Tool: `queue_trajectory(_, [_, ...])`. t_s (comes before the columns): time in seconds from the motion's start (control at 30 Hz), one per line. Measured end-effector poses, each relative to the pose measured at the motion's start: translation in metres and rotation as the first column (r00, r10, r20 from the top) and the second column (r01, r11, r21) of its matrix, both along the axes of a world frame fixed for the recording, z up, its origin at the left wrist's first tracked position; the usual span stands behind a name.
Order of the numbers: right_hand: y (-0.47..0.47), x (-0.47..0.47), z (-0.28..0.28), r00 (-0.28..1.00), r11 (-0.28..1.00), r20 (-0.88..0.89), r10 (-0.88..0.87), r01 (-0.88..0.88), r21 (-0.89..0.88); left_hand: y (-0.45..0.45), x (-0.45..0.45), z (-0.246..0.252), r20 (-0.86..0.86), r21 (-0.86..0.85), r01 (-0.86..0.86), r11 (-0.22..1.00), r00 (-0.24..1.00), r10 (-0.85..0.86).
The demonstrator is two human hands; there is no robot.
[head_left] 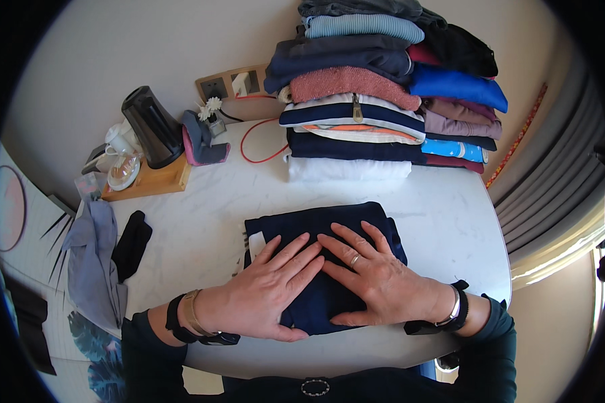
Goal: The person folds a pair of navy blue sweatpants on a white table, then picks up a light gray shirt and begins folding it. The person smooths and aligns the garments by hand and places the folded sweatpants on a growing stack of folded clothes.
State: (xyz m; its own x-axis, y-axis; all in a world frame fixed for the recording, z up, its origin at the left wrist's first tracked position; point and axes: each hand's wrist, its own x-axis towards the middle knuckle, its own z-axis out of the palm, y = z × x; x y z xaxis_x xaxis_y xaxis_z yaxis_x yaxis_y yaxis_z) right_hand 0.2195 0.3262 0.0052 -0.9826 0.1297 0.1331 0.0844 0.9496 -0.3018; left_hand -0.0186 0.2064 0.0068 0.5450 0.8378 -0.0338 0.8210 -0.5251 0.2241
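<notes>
A folded navy garment lies on the white marble-patterned table before me, with a white patch showing at its left side. My left hand rests flat on the garment's left part, fingers angled up and to the right. On the right part my right hand is spread flat, a ring on one finger. The fingertips of both hands come close together near the middle. Neither hand grips the cloth.
Tall stacks of folded clothes stand at the table's back right. A wooden tray with a dark kettle is at the back left. A grey-blue cloth and a black cloth lie left. A red cable loops behind.
</notes>
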Motion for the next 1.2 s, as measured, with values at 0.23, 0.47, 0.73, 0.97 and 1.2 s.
queue_trajectory(0.23, [-0.017, 0.010, 0.006, 0.993, 0.996, 0.109, 0.047, -0.055, 0.070, -0.007, 0.003, 0.011, -0.042, 0.005, 0.029, 1.000, 0.999, -0.029])
queue_trajectory(0.47, [-0.016, 0.010, 0.005, 0.998, 0.989, 0.056, 0.031, -0.039, 0.144, -0.017, 0.014, 0.016, -0.051, 0.039, 0.017, 0.999, 0.999, -0.015])
queue_trajectory(0.73, [-0.027, 0.007, -0.008, 0.998, 0.955, -0.051, -0.034, 0.047, 0.293, -0.019, 0.016, 0.011, -0.166, 0.092, 0.008, 0.996, 0.986, 0.008])
queue_trajectory(0.97, [-0.025, 0.003, -0.012, 0.990, 0.946, -0.138, -0.012, 0.056, 0.319, -0.016, -0.001, 0.018, -0.152, 0.124, -0.022, 0.992, 0.988, 0.041])
queue_trajectory(1.2, [-0.017, 0.008, -0.005, 0.995, 0.995, -0.065, 0.077, -0.081, -0.058, -0.008, -0.018, 0.020, 0.075, -0.046, -0.003, 0.999, 0.997, 0.007])
